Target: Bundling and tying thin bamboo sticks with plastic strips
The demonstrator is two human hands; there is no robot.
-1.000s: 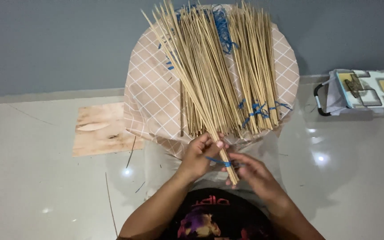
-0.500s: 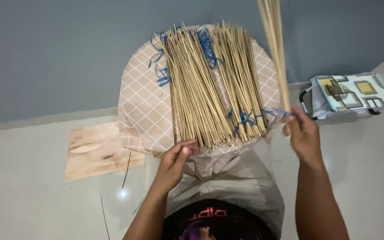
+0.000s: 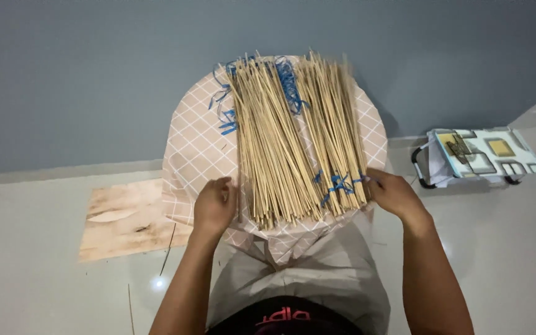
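Fingers of the left hand (image 3: 214, 206) were curled loosely together, knuckles up, pressed against the near left edge of the pile of bamboo sticks (image 3: 296, 139); whether they gripped any stick could not be told. Fingers of the right hand (image 3: 392, 193) were bent inward at the pile's near right edge, fingertips touching the outermost sticks just beside a blue tie (image 3: 337, 185); a firm pinch could not be confirmed.

Sticks: thin, pale, long, lying roughly parallel in a broad layer, running away from the person, near ends slightly overhanging the front rim of a round table (image 3: 196, 149). Far ends fanned a little, uneven. More blue ribbon ties (image 3: 288, 80) were tangled around the far end and on the left side of the pile.

Table: round top covered with a pinkish cloth in a white diamond grid, cloth draping over the front edge. It stood close against a grey-blue wall (image 3: 94, 74).

Person's lap was directly under the table's front edge, covered by pale fabric (image 3: 317, 273); both forearms were bare.

Floor: glossy light tile. A flat brown board (image 3: 128, 217) lay on it left of the table, near the left forearm. One or two loose sticks (image 3: 167, 249) lay on the floor beside the board. Well to the right, a patterned bag (image 3: 482, 155) with dark handles lay on the floor near the wall.
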